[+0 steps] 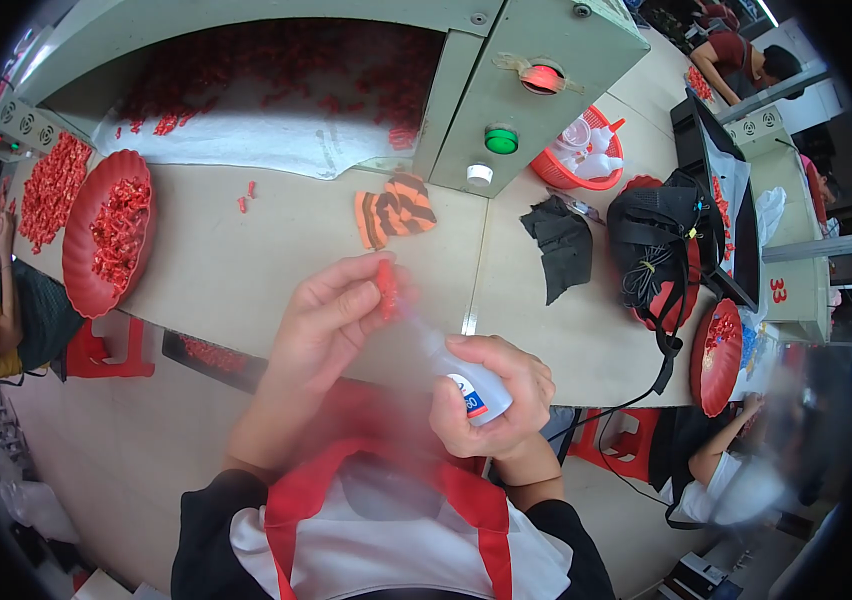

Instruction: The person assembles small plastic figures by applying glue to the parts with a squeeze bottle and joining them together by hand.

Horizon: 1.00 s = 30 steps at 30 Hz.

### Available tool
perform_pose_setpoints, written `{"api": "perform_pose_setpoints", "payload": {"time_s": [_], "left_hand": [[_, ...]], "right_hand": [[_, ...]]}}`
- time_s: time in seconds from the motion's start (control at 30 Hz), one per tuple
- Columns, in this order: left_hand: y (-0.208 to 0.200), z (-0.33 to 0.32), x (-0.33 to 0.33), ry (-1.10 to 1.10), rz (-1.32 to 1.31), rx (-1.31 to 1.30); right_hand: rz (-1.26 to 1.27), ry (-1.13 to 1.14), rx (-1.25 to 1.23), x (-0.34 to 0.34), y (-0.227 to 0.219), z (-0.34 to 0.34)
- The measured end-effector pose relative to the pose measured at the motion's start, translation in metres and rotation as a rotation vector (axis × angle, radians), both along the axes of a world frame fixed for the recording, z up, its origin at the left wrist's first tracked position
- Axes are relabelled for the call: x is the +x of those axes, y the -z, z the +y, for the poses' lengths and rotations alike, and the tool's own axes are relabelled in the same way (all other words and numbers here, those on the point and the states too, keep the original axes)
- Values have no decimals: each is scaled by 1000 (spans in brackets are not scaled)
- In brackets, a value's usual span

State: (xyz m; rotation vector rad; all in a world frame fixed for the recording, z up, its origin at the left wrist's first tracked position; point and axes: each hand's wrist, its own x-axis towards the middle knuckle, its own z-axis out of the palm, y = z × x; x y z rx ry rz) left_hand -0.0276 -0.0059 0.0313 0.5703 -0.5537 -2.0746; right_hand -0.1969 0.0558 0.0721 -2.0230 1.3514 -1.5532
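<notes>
Near the middle of the view, my left hand (331, 312) pinches a small red plastic-looking piece (386, 290) upright between thumb and fingers. Its exact kind I cannot make out. My right hand (506, 385) is wrapped round a white squeeze bottle (443, 352) with a blue and red label. The bottle tilts up toward the red piece; its tip is blurred, so I cannot tell whether they touch. Just beyond my hands, an orange-and-brown striped cloth (396, 210) lies on the table. A few loose red pieces (246, 198) rest farther left.
A pale green machine (516, 110) with buttons stands over the far table, many red pieces on white sheeting beneath. At left is a red tray (151, 225) of pieces. Right are a black cloth (558, 250), a red basket (586, 182) and a black bag (651, 215). Other people sit nearby.
</notes>
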Motion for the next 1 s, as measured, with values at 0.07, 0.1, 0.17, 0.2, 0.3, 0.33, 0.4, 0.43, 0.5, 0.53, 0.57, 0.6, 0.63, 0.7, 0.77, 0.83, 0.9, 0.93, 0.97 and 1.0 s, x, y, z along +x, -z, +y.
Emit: {"api": "perform_pose_setpoints", "payload": {"time_s": [0.07, 0.1, 0.17, 0.2, 0.3, 0.33, 0.4, 0.43, 0.5, 0.53, 0.57, 0.6, 0.63, 0.7, 0.77, 0.83, 0.9, 0.93, 0.97, 1.0], "left_hand": [[-1, 0, -1, -4, -1, 1], [-1, 0, -1, -4, 0, 1], [-1, -1, 0, -4, -15, -9], [1, -1, 0, -3, -15, -10], [5, -4, 3, -71, 18, 4], [3, -6, 6, -93, 5, 33], [2, -8, 11, -112, -2, 62], [4, -10, 13, -157, -45, 56], [4, -9, 11, -193, -86, 48], [7, -8, 11, -204, -105, 26], [9, -7, 12, -214, -123, 5], [10, -5, 12, -216, -123, 4], [11, -3, 11, -221, -138, -2], [15, -2, 10, -226, -149, -10], [19, 0, 12, -231, -156, -4], [22, -1, 14, -249, -158, -3], [26, -3, 16, -274, -157, 2], [28, -4, 15, -278, -153, -3], [29, -3, 15, -283, -153, -7], [33, -2, 13, -292, -150, 3]], "right_hand": [[-6, -1, 1, 0, 0, 0], [-2, 4, 6, 0, -1, 1], [3, 11, 10, 0, -2, 1], [-4, 18, 6, 0, -2, 1], [-109, 81, 125, 2, -1, 1], [-208, 137, 247, 3, 1, -1], [-464, 80, 452, 3, 15, -19], [-722, 23, 655, 1, 28, -34], [-563, 43, 669, -10, 77, -64], [-564, 39, 669, -6, 82, -78], [-285, 162, 622, 0, 85, -91], [-6, 281, 565, 5, 87, -100], [-3, 279, 563, 10, 89, -107], [368, 309, 500, 16, 91, -116], [412, 265, 521, 16, 91, -122], [458, 217, 544, 15, 86, -123], [-35, 149, 782, 16, 63, -111], [-24, 142, 788, 18, 55, -102], [-155, 66, 691, 23, 47, -91], [-287, -9, 593, 26, 40, -83]]}}
